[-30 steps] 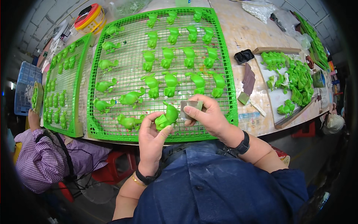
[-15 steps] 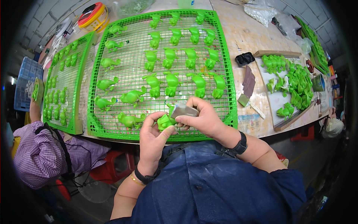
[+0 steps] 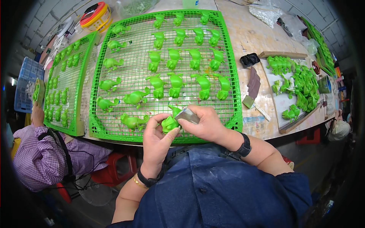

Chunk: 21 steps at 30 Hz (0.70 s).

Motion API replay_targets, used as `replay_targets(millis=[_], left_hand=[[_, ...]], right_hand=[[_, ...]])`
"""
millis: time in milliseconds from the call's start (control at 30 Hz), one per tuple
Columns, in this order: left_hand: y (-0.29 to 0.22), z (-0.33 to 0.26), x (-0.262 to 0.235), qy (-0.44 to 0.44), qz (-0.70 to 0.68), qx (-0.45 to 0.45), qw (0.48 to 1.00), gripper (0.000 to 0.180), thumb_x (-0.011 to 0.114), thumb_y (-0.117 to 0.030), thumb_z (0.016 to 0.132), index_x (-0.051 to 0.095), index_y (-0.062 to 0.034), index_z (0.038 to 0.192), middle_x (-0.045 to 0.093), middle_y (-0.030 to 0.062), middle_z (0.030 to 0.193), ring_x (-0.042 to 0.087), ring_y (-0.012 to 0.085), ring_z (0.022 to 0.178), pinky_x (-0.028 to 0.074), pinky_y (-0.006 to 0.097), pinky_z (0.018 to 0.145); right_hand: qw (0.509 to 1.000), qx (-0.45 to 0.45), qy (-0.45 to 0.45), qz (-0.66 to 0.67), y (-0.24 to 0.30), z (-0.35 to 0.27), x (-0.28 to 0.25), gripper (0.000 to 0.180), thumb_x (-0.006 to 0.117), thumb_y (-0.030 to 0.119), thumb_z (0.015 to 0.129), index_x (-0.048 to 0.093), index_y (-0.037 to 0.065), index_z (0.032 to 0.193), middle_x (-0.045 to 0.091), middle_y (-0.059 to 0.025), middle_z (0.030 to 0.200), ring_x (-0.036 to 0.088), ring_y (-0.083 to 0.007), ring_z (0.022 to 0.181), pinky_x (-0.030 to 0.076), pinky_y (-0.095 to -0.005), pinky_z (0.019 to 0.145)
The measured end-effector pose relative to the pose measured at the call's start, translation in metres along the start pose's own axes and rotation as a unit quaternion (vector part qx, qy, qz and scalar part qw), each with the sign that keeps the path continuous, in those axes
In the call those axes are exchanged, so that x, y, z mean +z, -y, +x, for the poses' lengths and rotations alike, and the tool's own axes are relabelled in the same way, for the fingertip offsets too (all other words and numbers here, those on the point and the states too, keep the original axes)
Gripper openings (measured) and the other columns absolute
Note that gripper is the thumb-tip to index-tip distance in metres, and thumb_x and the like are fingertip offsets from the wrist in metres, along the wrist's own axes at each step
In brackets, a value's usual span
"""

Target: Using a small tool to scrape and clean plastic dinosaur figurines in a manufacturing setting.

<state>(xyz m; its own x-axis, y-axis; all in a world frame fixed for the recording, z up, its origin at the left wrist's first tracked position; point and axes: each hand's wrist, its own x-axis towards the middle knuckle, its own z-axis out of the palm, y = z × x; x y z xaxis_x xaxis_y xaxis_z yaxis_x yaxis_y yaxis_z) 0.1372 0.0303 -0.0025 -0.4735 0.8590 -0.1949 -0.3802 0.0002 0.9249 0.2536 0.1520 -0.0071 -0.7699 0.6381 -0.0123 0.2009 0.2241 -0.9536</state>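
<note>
Your left hand (image 3: 157, 138) covers most of the green figure (image 3: 169, 123), so you see only its rounded upper body and 1 narrow end poking up toward 12 o'clock; its lower part is hidden in your palm, and its details are too small to make out. Your right hand (image 3: 205, 123) hides the back half of the small grey block (image 3: 187, 116); only 1 shiny flat face shows.

The figure sits at the near edge of the big green wire rack (image 3: 114, 95), held just above it. Your left grip is closed around the figure, thumb and fingers wrapped about it. Your right grip is pinched shut on the grey block, which touches the figure at its 2 o'clock side.

More green figures (image 3: 175, 81) stand in rows on the rack from 10 to 1 o'clock; the nearest one lies just beside your left hand at 9 o'clock. At 3 o'clock, well apart, brown sheets (image 3: 253, 81) lie on the worktop (image 3: 258, 38), and beyond them a board (image 3: 283, 102) carries a heap of figures. At 9 o'clock another person's sleeve (image 3: 42, 159) sits below a second rack (image 3: 66, 87).

The figure's long axis runs roughly 7 to 1 o'clock, narrow end up.
</note>
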Motion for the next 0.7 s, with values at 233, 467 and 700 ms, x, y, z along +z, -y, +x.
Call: replay_targets(millis=[233, 467, 700], left_hand=[[0.0030, 0.0002, -0.0013, 0.002, 0.007, 0.001, 1.000, 0.040, 0.060, 0.012, 0.078, 0.045, 0.0006, 0.114, 0.055, 0.0115, 0.105, 0.058, 0.0163, 0.094, 0.053, 0.030, 0.078], [0.0029, 0.0009, -0.0012, 0.001, 0.015, 0.002, 1.000, 0.040, 0.060, 0.012, 0.078, 0.045, 0.0009, 0.114, 0.056, 0.0112, 0.105, 0.058, 0.0158, 0.093, 0.052, 0.029, 0.078], [0.0026, 0.0017, -0.0003, -0.008, 0.013, 0.003, 1.000, 0.039, 0.060, 0.012, 0.078, 0.046, 0.0010, 0.113, 0.056, 0.0112, 0.104, 0.059, 0.0160, 0.092, 0.052, 0.028, 0.077]], right_hand=[[0.999, -0.023, -0.030, -0.007, 0.0007, 0.0006, 0.0026, 0.020, 0.067, 0.019, 0.074, 0.055, 0.003, 0.074, 0.057, -0.0120, 0.063, 0.058, -0.0243, 0.053, 0.044, -0.0328, 0.050], [0.999, -0.036, -0.021, -0.014, 0.0006, -0.0010, 0.0024, 0.018, 0.066, 0.017, 0.074, 0.055, 0.003, 0.073, 0.057, -0.0121, 0.063, 0.057, -0.0245, 0.053, 0.044, -0.0334, 0.049], [0.998, -0.056, -0.014, -0.015, -0.0017, 0.0000, 0.0027, 0.017, 0.066, 0.015, 0.073, 0.055, 0.003, 0.073, 0.057, -0.0134, 0.064, 0.058, -0.0274, 0.054, 0.044, -0.0345, 0.049]])
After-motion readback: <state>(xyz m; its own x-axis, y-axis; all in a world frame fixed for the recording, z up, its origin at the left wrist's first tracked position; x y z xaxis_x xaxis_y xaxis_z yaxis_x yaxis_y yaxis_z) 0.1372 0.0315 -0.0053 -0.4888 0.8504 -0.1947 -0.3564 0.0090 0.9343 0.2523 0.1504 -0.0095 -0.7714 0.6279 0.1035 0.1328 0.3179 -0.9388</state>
